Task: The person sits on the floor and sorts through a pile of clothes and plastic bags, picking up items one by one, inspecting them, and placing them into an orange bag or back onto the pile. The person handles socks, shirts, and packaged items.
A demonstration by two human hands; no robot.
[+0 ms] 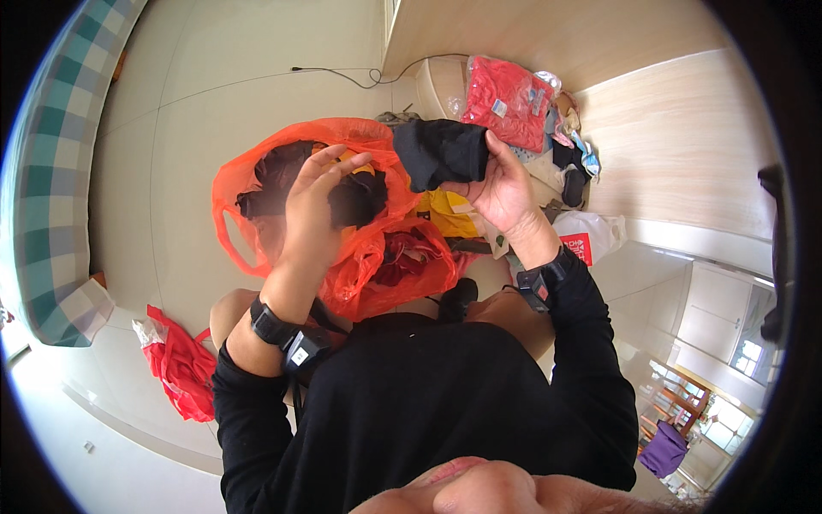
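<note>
A small black cloth garment (443,154), perhaps a sock, is pinched by its right end in my right hand (504,189), thumb above and fingers below. Its far end reaches left to the rim of a large orange plastic bag (225,177). Over that bag's mouth hovers my left hand (314,199), empty, with its fingers apart. Inside the bag lie dark clothes (282,170), partly covered by the hand, and a bit of yellow fabric. Closer to my body a second orange bag (353,289) holds dark red clothing (408,257).
A red garment in clear plastic (507,103) tops a clothes pile against the wooden panel (681,135). A yellow bag (453,215) and white bag (600,231) are at right. A red bag (180,372) lies left. A black cable (347,70) crosses the tiled floor.
</note>
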